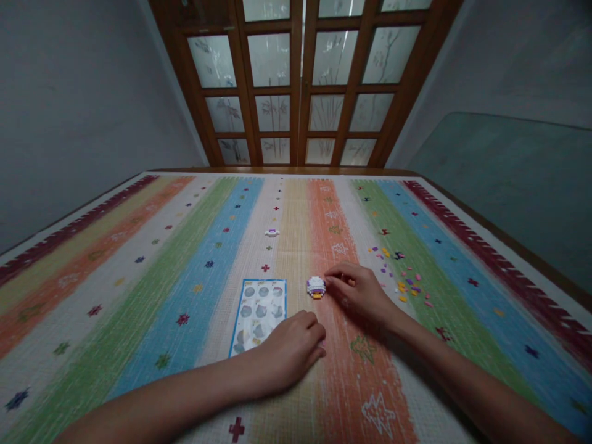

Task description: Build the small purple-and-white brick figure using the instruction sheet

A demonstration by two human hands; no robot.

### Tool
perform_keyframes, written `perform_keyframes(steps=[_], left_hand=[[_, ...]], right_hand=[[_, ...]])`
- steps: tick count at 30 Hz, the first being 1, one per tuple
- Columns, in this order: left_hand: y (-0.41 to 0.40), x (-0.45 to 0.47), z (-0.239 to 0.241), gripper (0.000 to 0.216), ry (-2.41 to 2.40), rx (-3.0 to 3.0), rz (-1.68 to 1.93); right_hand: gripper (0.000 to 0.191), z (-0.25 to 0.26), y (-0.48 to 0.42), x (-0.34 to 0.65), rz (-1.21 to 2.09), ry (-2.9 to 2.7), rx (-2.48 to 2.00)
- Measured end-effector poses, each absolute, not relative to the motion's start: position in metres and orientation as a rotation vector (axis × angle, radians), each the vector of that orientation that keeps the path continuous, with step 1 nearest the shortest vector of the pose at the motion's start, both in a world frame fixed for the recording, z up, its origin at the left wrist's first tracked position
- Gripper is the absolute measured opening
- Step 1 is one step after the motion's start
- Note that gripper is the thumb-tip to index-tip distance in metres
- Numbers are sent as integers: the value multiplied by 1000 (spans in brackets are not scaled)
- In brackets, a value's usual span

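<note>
A small white, purple and orange brick figure (316,287) sits on the striped cloth. My right hand (359,293) rests just right of it, fingers curled, fingertips close to the figure but not clearly gripping it. My left hand (292,351) lies on the cloth with its fingers curled under, at the lower right corner of a blue-edged instruction sheet (259,314). Nothing shows in either hand.
Several loose small coloured bricks (407,283) are scattered right of my right hand. Another tiny white and purple piece (272,232) lies farther back. The striped tablecloth (185,277) covers the table; a wooden glass-paned door (300,80) stands behind, and a glass pane (509,185) leans at the right.
</note>
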State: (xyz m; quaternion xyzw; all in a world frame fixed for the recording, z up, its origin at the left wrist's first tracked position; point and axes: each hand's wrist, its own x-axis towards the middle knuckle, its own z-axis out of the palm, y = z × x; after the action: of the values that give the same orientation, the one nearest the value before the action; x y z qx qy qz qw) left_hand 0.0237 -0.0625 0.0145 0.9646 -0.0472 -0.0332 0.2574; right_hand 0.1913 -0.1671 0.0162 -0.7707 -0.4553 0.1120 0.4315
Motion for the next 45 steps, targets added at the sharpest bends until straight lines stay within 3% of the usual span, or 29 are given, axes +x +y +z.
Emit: perform_keyframes(steps=[12,21,45], left_hand=[[-59,26,8,7,-143,2538,38],[-14,62,13,13,-56,2452,554],[-16,74,1,10,-87,2468,484]], right_hand=[[11,1,-162,191,325,-1119,-1889],[12,8,-162,189,296,-1170,-1953],[17,15,-163,186,35,-1581,-2134]])
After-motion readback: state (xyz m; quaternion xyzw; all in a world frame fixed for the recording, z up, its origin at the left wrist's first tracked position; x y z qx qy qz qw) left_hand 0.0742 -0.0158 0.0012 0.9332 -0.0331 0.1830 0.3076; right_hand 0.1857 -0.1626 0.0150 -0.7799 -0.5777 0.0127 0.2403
